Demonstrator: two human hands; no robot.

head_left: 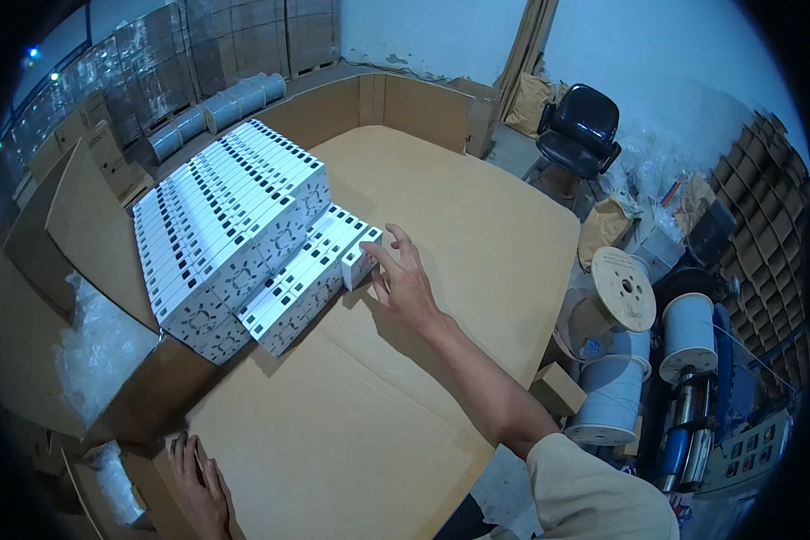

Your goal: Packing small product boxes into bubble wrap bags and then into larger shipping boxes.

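Observation:
At the end of the short lower row, my right hand has its thumb and fingers at a slim white block with dark square openings. This block stands slightly off the rest of the row. Behind it rises a larger stack of the same white blocks, with dark openings on top and patterned cut-outs on the end faces. My left hand lies at the lower left by the edge of a small open carton, its fingers extended and holding nothing I can see.
The blocks stand on a cardboard-covered table with a raised cardboard wall at the back. An open carton with clear plastic sits left. Wire spools and a black chair stand at the right.

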